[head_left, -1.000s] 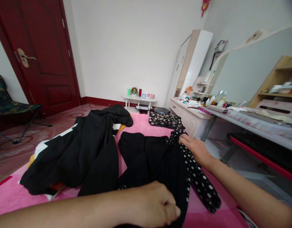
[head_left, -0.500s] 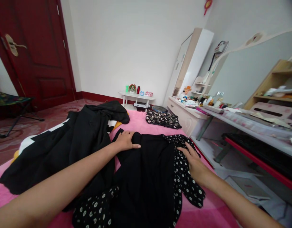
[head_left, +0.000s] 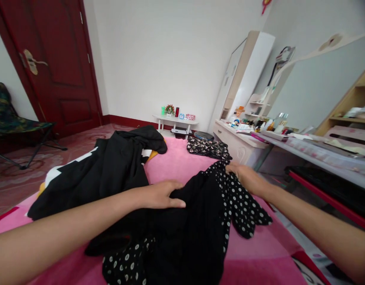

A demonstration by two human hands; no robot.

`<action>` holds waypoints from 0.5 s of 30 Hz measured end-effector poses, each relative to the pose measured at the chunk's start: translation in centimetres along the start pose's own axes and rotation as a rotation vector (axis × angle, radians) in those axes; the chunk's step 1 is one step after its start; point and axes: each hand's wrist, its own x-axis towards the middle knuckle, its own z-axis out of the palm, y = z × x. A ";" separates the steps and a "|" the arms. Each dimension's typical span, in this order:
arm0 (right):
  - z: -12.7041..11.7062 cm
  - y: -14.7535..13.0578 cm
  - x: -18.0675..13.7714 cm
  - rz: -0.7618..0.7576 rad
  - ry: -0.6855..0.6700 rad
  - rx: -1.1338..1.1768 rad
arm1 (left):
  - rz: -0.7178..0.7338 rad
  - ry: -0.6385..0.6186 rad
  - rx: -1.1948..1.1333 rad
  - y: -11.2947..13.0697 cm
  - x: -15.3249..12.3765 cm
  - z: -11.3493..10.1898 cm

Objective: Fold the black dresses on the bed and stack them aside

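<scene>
A black top (head_left: pixel 194 225) with white-dotted sleeves lies rumpled on the pink blanket (head_left: pixel 170 166) in front of me. My left hand (head_left: pixel 163 194) is closed on its dark fabric at the upper left, thumb apart from the fingers and cloth between them. On the far right side, my right hand (head_left: pixel 242 176) pinches the dotted cloth near the shoulder and lifts it a little, and a dotted sleeve (head_left: pixel 244 206) hangs below. The right fingertips are partly hidden. Another dotted part (head_left: pixel 126 261) spreads at the lower left.
Large black clothing (head_left: pixel 111 170) is heaped on the left of the blanket. Beyond the top lies a folded floral garment (head_left: pixel 208 147). A cluttered dressing table (head_left: pixel 238 136) and desk stand at right, a low white table (head_left: pixel 173 118) at the back, a folding chair (head_left: pixel 19 122) at left.
My right hand has closed on the dotted cloth and raised it away from me, bunching the top's far edge. My left hand has come nearer and closed on the fabric. The view has shifted slightly left.
</scene>
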 end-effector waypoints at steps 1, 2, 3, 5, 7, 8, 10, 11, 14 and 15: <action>-1.3 -0.2 1.1 -0.014 0.073 -0.062 | -0.013 0.058 0.047 -0.9 -0.7 -0.7; -2.4 -0.5 2.2 -0.026 0.171 -0.124 | -0.051 0.111 0.129 -1.9 -1.4 -1.3; -3.3 -0.7 3.3 -0.020 0.296 -0.169 | -0.103 0.149 0.226 -3.0 -2.1 -1.8; -4.2 -1.1 5.4 0.067 0.566 -0.192 | -0.171 0.140 0.383 -4.8 -3.7 -2.5; -3.4 -1.9 6.9 0.171 0.717 -0.132 | -0.132 0.057 0.459 -5.7 -5.5 -2.7; -2.3 -2.6 7.3 0.186 0.718 -0.087 | -0.092 0.025 0.485 -5.7 -6.4 -2.7; 0.9 -4.6 7.3 0.115 0.601 0.008 | -0.029 0.006 0.534 -4.8 -8.0 -2.5; 2.7 -6.0 6.8 0.048 0.522 0.050 | -0.014 0.006 0.553 -4.2 -8.6 -2.4; 7.6 -10.6 4.2 -0.087 0.267 0.180 | -0.008 -0.007 0.599 -2.7 -9.9 -2.1; 8.7 -12.0 3.1 -0.107 0.206 0.223 | -0.014 -0.022 0.627 -2.6 -10.2 -2.1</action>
